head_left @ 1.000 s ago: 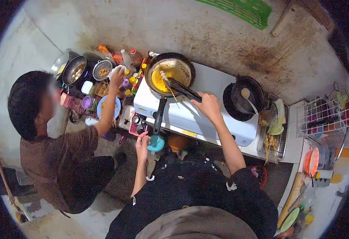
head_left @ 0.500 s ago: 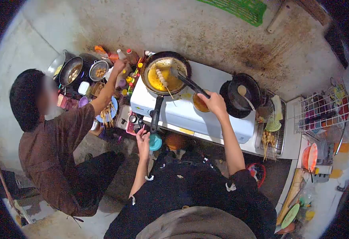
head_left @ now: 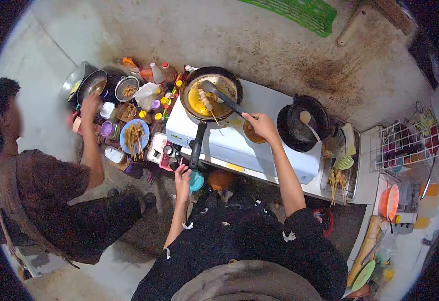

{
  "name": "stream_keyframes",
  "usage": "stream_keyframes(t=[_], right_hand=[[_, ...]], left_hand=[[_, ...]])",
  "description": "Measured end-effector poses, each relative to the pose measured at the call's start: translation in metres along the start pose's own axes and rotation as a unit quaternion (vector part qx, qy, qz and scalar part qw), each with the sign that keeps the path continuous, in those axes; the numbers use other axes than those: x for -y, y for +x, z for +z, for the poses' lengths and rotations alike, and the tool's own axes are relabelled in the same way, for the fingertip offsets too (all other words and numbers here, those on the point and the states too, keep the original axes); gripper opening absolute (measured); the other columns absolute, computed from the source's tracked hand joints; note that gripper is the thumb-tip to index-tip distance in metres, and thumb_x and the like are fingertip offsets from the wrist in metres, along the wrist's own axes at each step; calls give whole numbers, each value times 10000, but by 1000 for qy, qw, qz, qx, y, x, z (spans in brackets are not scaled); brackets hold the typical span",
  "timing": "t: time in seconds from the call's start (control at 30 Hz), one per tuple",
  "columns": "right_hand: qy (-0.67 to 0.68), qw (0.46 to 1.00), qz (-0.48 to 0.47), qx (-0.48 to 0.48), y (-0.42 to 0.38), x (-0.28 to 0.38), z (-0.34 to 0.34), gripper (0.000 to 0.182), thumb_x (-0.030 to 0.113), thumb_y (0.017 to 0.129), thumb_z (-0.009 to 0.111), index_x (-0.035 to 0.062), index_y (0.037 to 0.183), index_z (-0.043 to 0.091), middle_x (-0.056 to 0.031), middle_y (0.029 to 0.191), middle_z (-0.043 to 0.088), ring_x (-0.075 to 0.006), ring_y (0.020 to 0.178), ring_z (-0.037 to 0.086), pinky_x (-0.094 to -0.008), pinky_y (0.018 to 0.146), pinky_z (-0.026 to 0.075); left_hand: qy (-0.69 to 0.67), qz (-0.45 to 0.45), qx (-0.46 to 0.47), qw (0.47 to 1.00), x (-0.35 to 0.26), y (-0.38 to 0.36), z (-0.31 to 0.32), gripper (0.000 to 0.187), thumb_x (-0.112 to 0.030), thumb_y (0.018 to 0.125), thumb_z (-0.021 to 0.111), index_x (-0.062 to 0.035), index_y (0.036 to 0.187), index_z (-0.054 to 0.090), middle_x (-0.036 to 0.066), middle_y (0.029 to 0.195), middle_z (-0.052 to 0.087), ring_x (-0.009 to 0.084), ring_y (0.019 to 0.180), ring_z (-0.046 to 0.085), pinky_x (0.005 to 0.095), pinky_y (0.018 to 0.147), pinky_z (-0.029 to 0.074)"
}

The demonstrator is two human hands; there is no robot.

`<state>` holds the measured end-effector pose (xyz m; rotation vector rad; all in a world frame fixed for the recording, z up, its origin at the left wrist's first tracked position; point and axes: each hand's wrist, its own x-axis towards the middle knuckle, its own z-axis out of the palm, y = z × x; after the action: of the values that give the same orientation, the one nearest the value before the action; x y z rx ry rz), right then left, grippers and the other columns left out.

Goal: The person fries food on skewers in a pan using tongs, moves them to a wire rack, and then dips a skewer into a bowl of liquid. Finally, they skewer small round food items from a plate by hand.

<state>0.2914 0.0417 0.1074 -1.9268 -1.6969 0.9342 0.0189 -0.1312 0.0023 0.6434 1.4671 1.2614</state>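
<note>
Item: one skewer of round pale balls [head_left: 204, 98], lying in yellow egg inside a black-rimmed round frying pan [head_left: 236, 100]; its thin stick crosses the near rim and points outward.

Right hand [head_left: 260, 125]: closed round the black handle of a flat-headed spatula [head_left: 225, 100]. The spatula's head is inside the pan beside the skewer; its handle passes over the pan's right rim.

Left hand [head_left: 183, 176]: fingers bent, near the end of the pan's black handle and just beside a turquoise round container [head_left: 196, 181]; whether it grips anything cannot be told.

Support: long white box-shaped stove [head_left: 263, 98], with the pan at its left end and the pan's handle projecting past the front edge. White surface shows between pan and black wok [head_left: 290, 131], narrowed towards the front by a small round bowl [head_left: 252, 133] with brownish contents, close to the right hand.

Right end: wok with pale ladle [head_left: 305, 118], beyond it a metal tray [head_left: 352, 192] of skewered food.

Left side: blue plate [head_left: 147, 133] of skewers; co-worker's hand [head_left: 90, 105] at a dark pan [head_left: 85, 94].
</note>
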Motion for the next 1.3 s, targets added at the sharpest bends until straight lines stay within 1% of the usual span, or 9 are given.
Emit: stream_keyframes(t=[0.37,0.47,0.53,0.63,0.73,0.87,0.97,1.03,1.3], right_hand=[[4,1000,0,-27,-3,8,-6,526,535,723,536,24,787,642,-202,737,607,-348,731,592,-409,680,446],[-68,997,-1,-22,-2,4,-7,524,526,719,549,16,798,640,-200,741,609,-347,731,594,-399,677,451],[4,999,-31,-13,-13,12,-14,523,514,734,544,18,866,643,-131,584,590,-250,587,594,-332,616,453],[-76,992,-44,-93,-19,14,-15,522,511,732,547,15,865,641,-127,593,596,-234,572,591,-317,607,457],[1,1000,-10,-2,-18,12,-18,517,506,711,569,22,880,640,-195,772,615,-316,746,606,-372,716,451],[9,1000,13,-23,-32,26,-30,500,492,714,576,24,877,641,-198,786,614,-317,756,605,-367,723,450],[-88,992,-14,-85,-34,22,-26,495,491,713,576,26,869,644,-204,797,611,-317,761,604,-365,726,450],[-22,998,-46,-37,-33,20,-26,502,493,712,575,16,854,643,-203,781,612,-318,746,605,-365,710,455],[-35,999,-15,-36,-37,32,-32,483,492,718,568,29,832,648,-201,740,612,-323,710,607,-374,671,459]], left_hand=[[-19,-8,6,1000,-6,-4,5,475,-160,804,532,-59,1230,346,80,1152,439,146,994,466,279,830,372],[-7,-22,12,1000,-2,0,3,460,-158,808,525,-56,1222,354,88,1170,437,155,1008,474,283,844,368],[-9,-23,11,1000,-7,-3,5,449,-160,810,521,-54,1217,361,90,1170,440,159,1010,478,285,848,367],[-17,-26,14,999,-7,-3,2,430,-162,814,516,-49,1204,375,93,1166,444,164,1008,484,288,854,368],[-24,-30,22,999,-9,-4,3,415,-163,816,514,-42,1193,388,93,1161,447,163,998,488,289,856,371],[-25,-32,19,999,-8,-4,2,410,-163,816,517,-34,1185,396,92,1153,451,162,979,497,288,852,375],[-41,-26,26,998,-1,-2,0,417,-180,815,523,-33,1184,397,89,1137,463,157,967,505,284,845,377],[-35,-25,28,999,-3,-1,0,416,-188,815,526,-35,1181,402,84,1127,471,154,963,506,279,840,377],[-18,-30,34,999,-8,-5,-5,403,-208,816,535,-49,1168,421,65,1113,486,141,949,510,268,825,372]])
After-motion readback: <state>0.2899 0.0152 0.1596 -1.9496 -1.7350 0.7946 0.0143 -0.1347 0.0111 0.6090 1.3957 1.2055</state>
